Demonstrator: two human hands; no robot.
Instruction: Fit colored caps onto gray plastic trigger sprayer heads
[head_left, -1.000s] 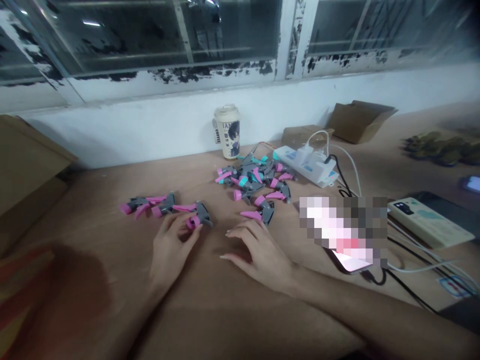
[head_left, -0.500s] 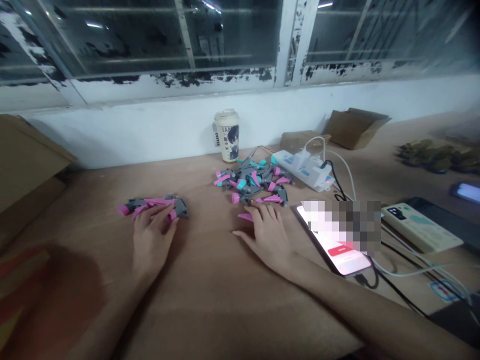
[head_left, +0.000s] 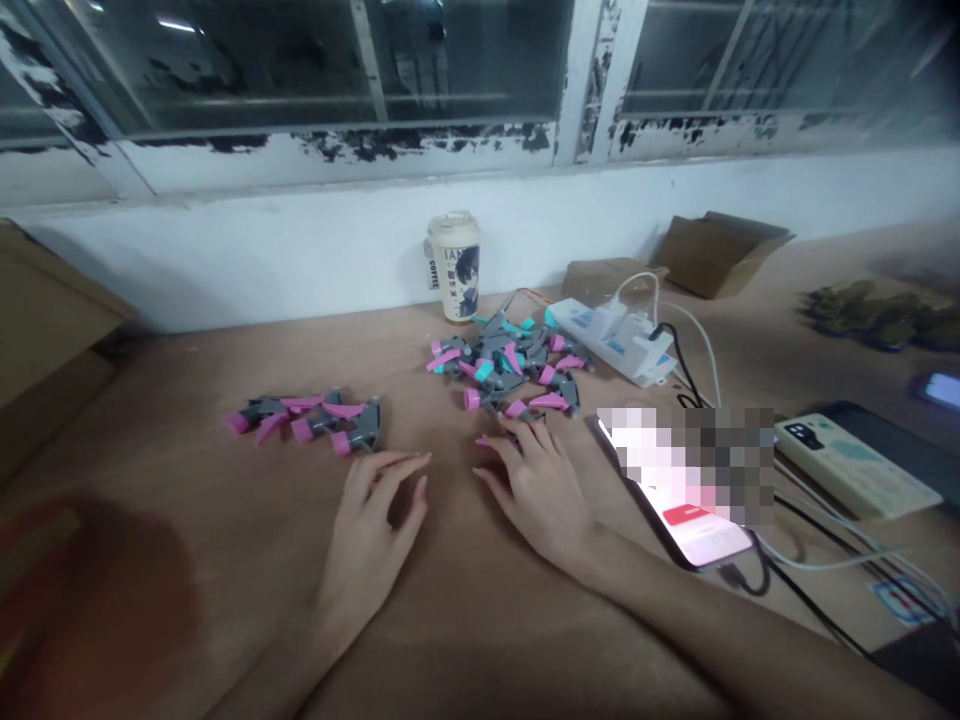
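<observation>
My left hand (head_left: 379,520) hovers over the table, thumb and fingers apart, with nothing between them. Just beyond it lies a small group of trigger sprayer heads (head_left: 364,425), grey with pink triggers and collars. My right hand (head_left: 544,490) reaches to the near edge of a larger pile of sprayer heads (head_left: 502,365), some with teal parts. Its fingertips lie over one sprayer head, whose pink trigger (head_left: 487,441) sticks out beside the index finger. The thumb stays apart from the fingers. Most of that sprayer head is hidden under the hand.
A lidded coffee cup (head_left: 456,270) stands by the wall. Right of the pile lie a white power strip (head_left: 615,340) with cables, a lit phone (head_left: 675,500) and a pale phone-like device (head_left: 855,465). Cardboard boxes (head_left: 52,310) stand left and at the back right (head_left: 716,255).
My left hand has left the small group of sprayer heads and moved right and nearer, now holding nothing. My right hand stays almost in place at the larger pile.
</observation>
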